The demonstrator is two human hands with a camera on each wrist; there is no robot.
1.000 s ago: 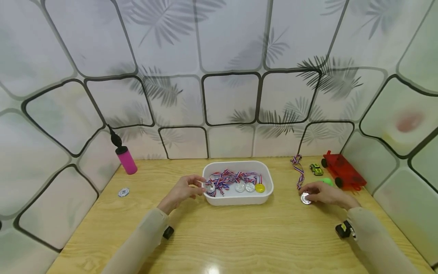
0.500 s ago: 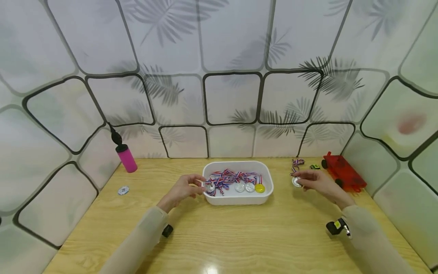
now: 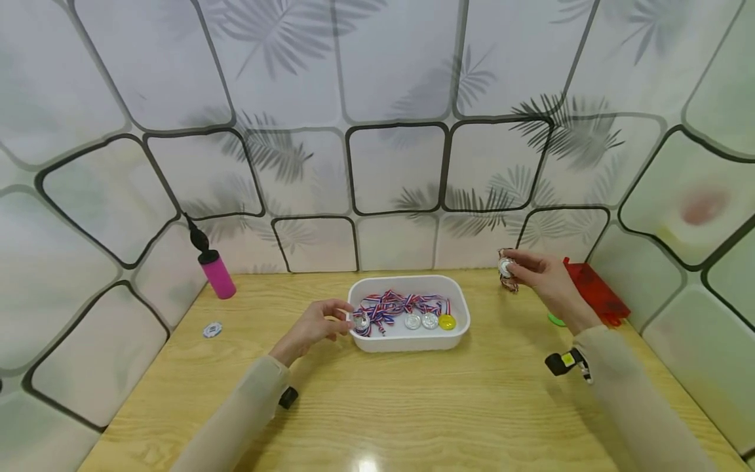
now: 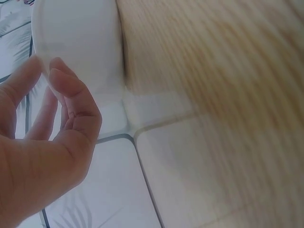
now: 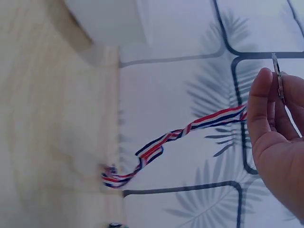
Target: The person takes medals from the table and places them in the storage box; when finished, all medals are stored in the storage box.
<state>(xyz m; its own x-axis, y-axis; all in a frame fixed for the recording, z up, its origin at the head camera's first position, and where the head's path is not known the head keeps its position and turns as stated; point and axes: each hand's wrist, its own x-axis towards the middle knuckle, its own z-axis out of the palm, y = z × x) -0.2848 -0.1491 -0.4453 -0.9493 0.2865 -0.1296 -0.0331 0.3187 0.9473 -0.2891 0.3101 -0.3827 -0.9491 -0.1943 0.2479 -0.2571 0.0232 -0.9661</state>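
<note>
My right hand point(image 3: 551, 282) pinches a silver medal point(image 3: 505, 267) between thumb and fingers, raised near the back edge of the table. From it trails a red, white and blue striped ribbon point(image 5: 194, 126), seen in the right wrist view. My left hand point(image 3: 312, 328) holds the left end of a white tray point(image 3: 407, 345), thumb and fingertips at its rim. Inside the tray lie bunched striped ribbons point(image 3: 392, 305), several silver medals point(image 3: 430, 320) and a gold medal point(image 3: 446, 322). The left wrist view shows the tray's outer wall point(image 4: 80, 42) beside the fingers.
A red toy vehicle point(image 3: 596, 292) stands at the right, with a green object point(image 3: 556, 320) partly behind my right wrist. On the left are a pink pump with a black top point(image 3: 218, 278) and a pale round chip point(image 3: 212, 329). Patterned walls point(image 3: 395, 242) enclose the table point(image 3: 413, 406).
My right hand has carried the silver medal up and away toward the back wall, its ribbon lifting along. The small yellow-green car is now hidden behind that hand. My left hand stays at the tray.
</note>
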